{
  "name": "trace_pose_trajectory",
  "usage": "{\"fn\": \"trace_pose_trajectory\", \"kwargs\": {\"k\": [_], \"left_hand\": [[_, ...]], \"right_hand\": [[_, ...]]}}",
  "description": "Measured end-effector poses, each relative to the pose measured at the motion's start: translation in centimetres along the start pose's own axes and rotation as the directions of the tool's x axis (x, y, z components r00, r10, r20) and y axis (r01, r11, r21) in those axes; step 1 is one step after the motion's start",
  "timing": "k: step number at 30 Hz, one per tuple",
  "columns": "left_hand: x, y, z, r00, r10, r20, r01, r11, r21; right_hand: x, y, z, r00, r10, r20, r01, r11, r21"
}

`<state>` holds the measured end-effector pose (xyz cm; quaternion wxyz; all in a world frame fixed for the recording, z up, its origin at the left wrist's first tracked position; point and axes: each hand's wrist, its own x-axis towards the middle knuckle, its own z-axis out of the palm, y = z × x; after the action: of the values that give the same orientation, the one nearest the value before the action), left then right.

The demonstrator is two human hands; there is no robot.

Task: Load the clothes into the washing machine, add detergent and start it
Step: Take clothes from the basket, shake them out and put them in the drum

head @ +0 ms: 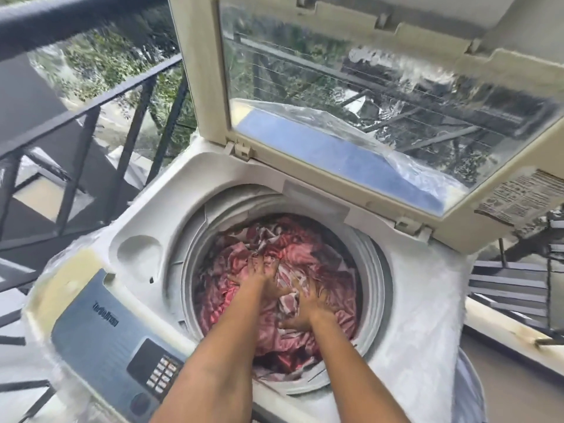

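A white top-loading washing machine (409, 294) stands with its glass lid (351, 96) raised. Red and pink patterned clothes (232, 270) fill the drum (370, 261). Both my arms reach down into the drum. My left hand (264, 274) presses flat on the clothes near the middle, fingers spread. My right hand (308, 306) lies just to its right and nearer me, fingers spread and pressing the fabric. No detergent container is in view.
The blue-grey control panel (122, 340) with its buttons (161, 374) sits at the front left. A round recess (139, 250) is set in the top left of the machine. Clear plastic wrap covers the machine's sides. A black railing (91, 111) runs along the left; stairs (512, 285) descend at right.
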<state>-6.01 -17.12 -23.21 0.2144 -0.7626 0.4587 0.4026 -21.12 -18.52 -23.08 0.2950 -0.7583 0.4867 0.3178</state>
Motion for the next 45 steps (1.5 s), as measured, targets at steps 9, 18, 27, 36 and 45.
{"fn": "trace_pose_trajectory", "kwargs": {"k": [9,18,27,36,45], "left_hand": [[-7.0,-0.9,-1.2,0.948,0.101,-0.301,-0.141,0.983,-0.115],[-18.5,7.1,-10.1,0.621,0.345,-0.704,-0.35,0.925,0.144],[-24.3,27.3,-3.3,0.324,0.766,-0.556,-0.702,0.588,0.401],[-16.4,37.1,17.8,0.658,0.74,-0.14,-0.673,0.661,0.331],[-1.9,34.9,32.8,0.889,0.455,-0.056,-0.453,0.89,0.052]], "right_hand": [[-6.3,0.6,-5.1,0.983,-0.182,-0.01,0.182,0.983,-0.025],[-20.9,5.5,-14.2,0.662,-0.189,-0.725,0.244,0.969,-0.031],[-25.4,22.5,-6.7,0.441,0.305,-0.844,0.076,0.924,0.374],[-21.7,35.7,12.7,0.645,0.568,-0.511,-0.088,0.719,0.689],[-8.5,40.3,26.8,0.836,0.483,-0.259,-0.145,0.65,0.746]]}}
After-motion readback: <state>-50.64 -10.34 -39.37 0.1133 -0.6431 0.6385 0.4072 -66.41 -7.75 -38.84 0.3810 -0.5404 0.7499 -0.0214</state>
